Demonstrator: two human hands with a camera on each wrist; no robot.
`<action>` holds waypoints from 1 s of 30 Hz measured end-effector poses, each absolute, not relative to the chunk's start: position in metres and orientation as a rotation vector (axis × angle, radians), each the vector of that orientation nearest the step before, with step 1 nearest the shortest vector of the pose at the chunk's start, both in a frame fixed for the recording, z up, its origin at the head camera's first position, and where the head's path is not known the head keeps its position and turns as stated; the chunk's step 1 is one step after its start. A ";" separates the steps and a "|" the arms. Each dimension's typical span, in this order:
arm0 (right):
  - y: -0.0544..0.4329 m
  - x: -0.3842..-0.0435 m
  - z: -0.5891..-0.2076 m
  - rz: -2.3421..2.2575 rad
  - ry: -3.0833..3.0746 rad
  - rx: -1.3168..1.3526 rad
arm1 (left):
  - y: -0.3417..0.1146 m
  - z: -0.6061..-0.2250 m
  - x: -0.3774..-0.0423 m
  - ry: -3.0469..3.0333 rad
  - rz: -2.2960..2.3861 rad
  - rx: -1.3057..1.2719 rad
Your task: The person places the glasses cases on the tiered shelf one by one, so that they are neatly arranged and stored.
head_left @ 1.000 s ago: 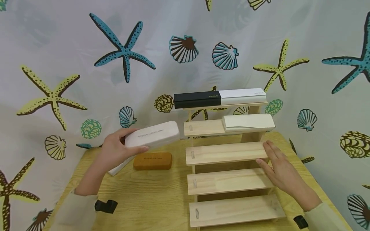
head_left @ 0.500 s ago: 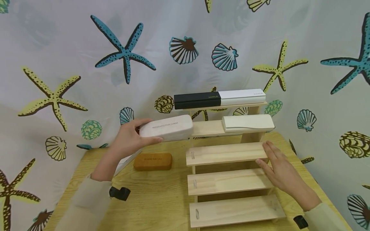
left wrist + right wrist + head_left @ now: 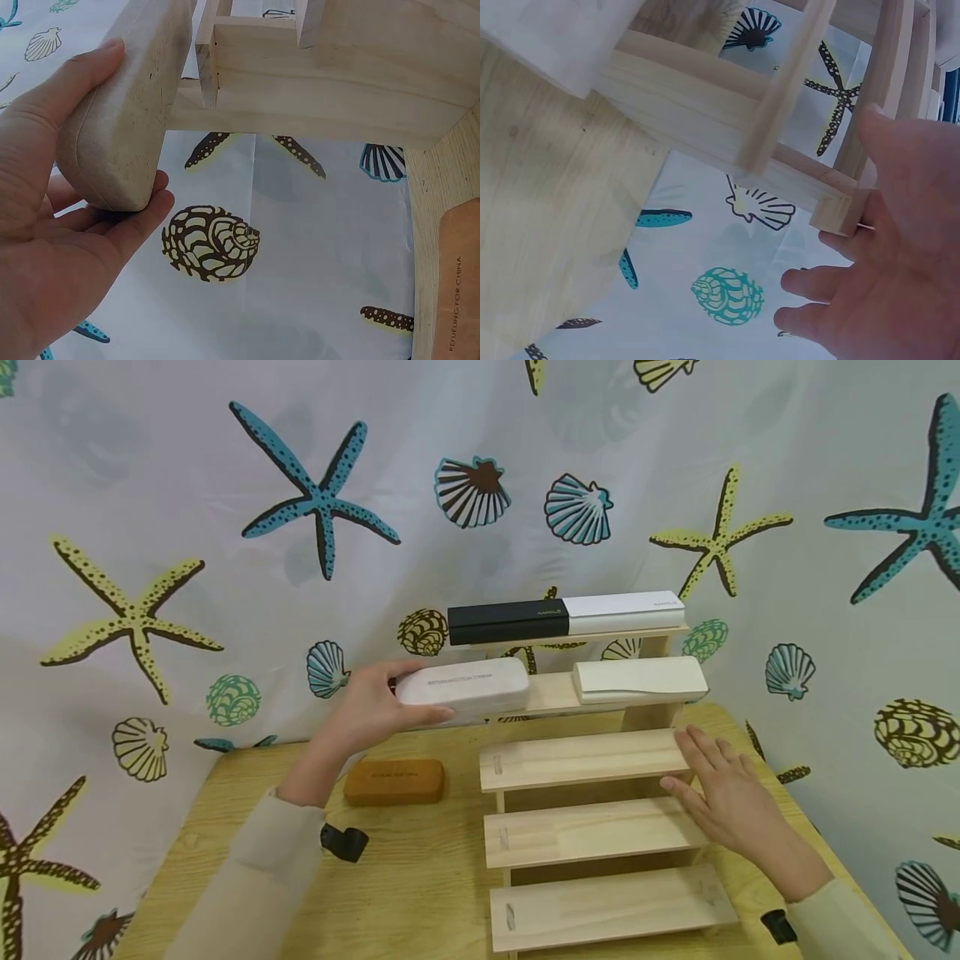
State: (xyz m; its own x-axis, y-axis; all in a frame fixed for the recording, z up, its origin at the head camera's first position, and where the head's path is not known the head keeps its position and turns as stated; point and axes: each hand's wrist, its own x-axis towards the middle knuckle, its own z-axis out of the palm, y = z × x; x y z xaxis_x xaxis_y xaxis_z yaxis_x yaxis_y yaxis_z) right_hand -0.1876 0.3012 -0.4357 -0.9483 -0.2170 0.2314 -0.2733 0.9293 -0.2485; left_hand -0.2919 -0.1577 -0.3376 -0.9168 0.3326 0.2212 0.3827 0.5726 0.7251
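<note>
My left hand (image 3: 371, 706) grips one end of a white glasses case (image 3: 468, 689) with printed lettering, thumb along its near side and fingers beneath and behind. The case's free end overlaps the left part of the second tier from the top of a stepped wooden rack (image 3: 585, 756). In the left wrist view, the case (image 3: 131, 112) slants up beside the rack's frame. On the rack's right edge, near the middle tier, rests my right hand (image 3: 731, 797), its fingers extended and holding nothing. A cream glasses case (image 3: 641, 681) lies on the same tier's right half.
A black case (image 3: 508, 622) and a white case (image 3: 624, 612) sit end to end on the top tier. An orange-brown glasses case (image 3: 395, 782) lies on the wooden table (image 3: 405, 877) left of the rack. A patterned curtain (image 3: 525, 427) hangs close behind.
My left hand has carried the white glasses case right and slightly up, from over the table to the rack's second tier. My right hand stays at the rack's edge.
</note>
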 end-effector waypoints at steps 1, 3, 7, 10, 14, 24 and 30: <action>0.301 -0.188 -0.434 0.383 -2.896 0.368 | -0.156 -0.338 -0.293 -2.735 -1.277 -0.619; 0.301 -0.187 -0.432 0.338 -2.913 0.363 | -0.152 -0.338 -0.294 -2.737 -1.259 -0.617; 0.300 -0.186 -0.429 0.320 -2.946 0.350 | -0.144 -0.340 -0.298 -2.742 -1.206 -0.632; 0.299 -0.187 -0.428 0.352 -2.967 0.331 | -0.139 -0.341 -0.299 -2.748 -1.201 -0.657; 0.298 -0.187 -0.427 0.392 -2.987 0.310 | -0.132 -0.341 -0.299 -2.755 -1.186 -0.670; 0.299 -0.187 -0.426 0.409 -2.991 0.308 | -0.114 -0.340 -0.306 -2.799 -1.144 -0.685; 0.299 -0.186 -0.427 0.418 -2.993 0.306 | -0.105 -0.343 -0.311 -2.804 -1.128 -0.716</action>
